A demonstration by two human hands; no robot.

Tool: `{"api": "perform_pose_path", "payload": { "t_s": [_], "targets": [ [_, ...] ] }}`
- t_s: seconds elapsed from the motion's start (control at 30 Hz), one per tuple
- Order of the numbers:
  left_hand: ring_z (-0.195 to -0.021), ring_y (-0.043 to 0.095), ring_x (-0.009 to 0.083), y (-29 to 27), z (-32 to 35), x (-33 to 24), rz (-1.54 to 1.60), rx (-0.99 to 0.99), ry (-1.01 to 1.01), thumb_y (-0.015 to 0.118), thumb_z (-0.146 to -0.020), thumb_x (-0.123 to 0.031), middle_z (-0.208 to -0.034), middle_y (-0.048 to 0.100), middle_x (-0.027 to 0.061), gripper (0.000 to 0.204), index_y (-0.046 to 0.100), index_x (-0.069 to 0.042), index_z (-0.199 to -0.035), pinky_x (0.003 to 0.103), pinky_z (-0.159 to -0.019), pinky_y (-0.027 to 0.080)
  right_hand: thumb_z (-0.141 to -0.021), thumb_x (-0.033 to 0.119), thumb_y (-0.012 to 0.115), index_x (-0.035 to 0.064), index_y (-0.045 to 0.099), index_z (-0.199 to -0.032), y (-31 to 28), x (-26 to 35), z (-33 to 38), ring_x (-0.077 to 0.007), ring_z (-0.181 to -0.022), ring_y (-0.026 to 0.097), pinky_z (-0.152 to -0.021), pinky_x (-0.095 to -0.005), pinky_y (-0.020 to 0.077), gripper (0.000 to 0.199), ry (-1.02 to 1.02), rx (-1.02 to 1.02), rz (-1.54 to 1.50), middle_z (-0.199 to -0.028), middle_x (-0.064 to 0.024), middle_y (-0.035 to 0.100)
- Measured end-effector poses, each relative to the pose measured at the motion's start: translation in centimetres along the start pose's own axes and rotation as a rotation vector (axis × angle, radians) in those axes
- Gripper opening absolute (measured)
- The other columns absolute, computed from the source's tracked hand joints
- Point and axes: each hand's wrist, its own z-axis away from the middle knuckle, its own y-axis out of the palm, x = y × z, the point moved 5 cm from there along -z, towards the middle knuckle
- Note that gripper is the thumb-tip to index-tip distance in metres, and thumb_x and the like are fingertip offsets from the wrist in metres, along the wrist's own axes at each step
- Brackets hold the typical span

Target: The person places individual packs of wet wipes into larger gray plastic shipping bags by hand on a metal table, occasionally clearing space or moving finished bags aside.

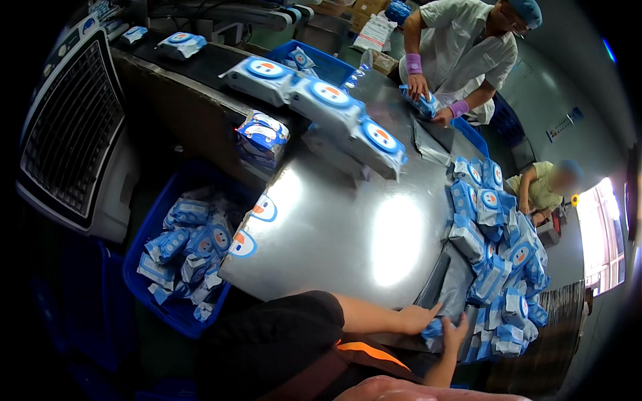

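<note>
At the table's near right corner, both my hands are closed around a blue-and-white wipes pack (433, 329). My left hand (420, 318) grips its left and upper side, and my right hand (455, 336) holds it from the right. Just beyond my fingers lies a grey plastic bag (457, 279), close to the pack; I cannot tell whether the pack is partly inside it. A large heap of similar wipes packs (490, 274) rises right beside my right hand.
A conveyor (214, 61) carries packs toward the metal table (321, 234), where a row of packs (331, 97) shows blurred. A blue crate (144, 291) of packs stands at left, near an air cooler (73, 127). Across the table, a co-worker (461, 47) holds a pack; another person (542, 187) sits farther right.
</note>
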Motion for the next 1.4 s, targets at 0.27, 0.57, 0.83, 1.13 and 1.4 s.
{"api": "perform_pose_path", "payload": {
  "t_s": [0.27, 0.57, 0.83, 1.13, 1.4],
  "targets": [
    [-0.083, 0.068, 0.0451, 0.2, 0.4, 1.8, 0.051, 0.054, -0.06, 0.054, -0.085, -0.008, -0.095, 0.067, 0.0306, 0.088, 0.003, 0.001, -0.156, 0.051, -0.075, 0.053, -0.04, 0.022, 0.096, 0.0015, 0.041, -0.145, -2.0, 6.1, 0.2, -0.0446, -0.128, 0.045, -0.109, -0.0465, 0.0369, 0.121, -0.336, 0.181, 0.367, -0.139, -0.0256, 0.046],
    [-0.083, 0.067, 0.0454, -0.6, -0.3, 1.8, 0.062, 0.025, -0.193, 0.057, -0.087, -0.018, -0.094, 0.068, 0.0298, 0.09, 0.001, 0.004, -0.154, 0.052, -0.078, 0.052, -0.078, 0.012, 0.071, 0.0053, 0.057, -0.129, 3.3, 0.7, -5.4, -0.0394, -0.112, 0.062, -0.094, -0.0404, 0.0471, 0.053, 0.015, -0.169, 0.036, -0.12, -0.0217, 0.065],
    [-0.088, 0.067, 0.0443, -4.1, -1.3, 1.8, -0.017, -0.124, -0.36, 0.055, -0.079, -0.013, -0.095, 0.068, 0.0301, 0.084, 0.018, 0.002, -0.153, 0.053, -0.082, 0.051, -0.086, 0.026, 0.071, 0.0007, 0.065, -0.106, 2.6, -2.3, 0.9, -0.0442, -0.097, 0.062, -0.084, -0.0466, 0.0489, 0.033, -0.068, 0.034, 0.033, -0.102, -0.0246, 0.067],
    [-0.066, 0.06, 0.0214, -4.6, 1.2, 3.4, 0.242, -0.23, -0.295, 0.058, -0.088, -0.016, -0.071, 0.061, 0.0081, 0.068, 0.033, -0.013, -0.152, 0.035, -0.067, 0.05, -0.073, 0.022, 0.082, 0.0108, 0.074, -0.088, -0.6, 9.4, 4.0, -0.0288, -0.081, 0.061, -0.073, -0.0386, 0.0498, 0.02, -0.51, -0.079, -0.258, -0.079, -0.0076, 0.063],
    [-0.057, 0.049, 0.0056, -4.0, 0.9, 4.1, 0.419, -0.217, -0.404, 0.057, -0.09, -0.007, -0.065, 0.053, -0.003, 0.064, 0.036, -0.009, -0.151, 0.023, -0.056, 0.043, -0.078, 0.015, 0.076, 0.0073, 0.068, -0.082, 3.3, 8.0, 6.0, -0.0291, -0.082, 0.059, -0.073, -0.0377, 0.0497, 0.012, -0.555, -0.013, -0.285, -0.083, -0.0072, 0.063]
  ]
}}
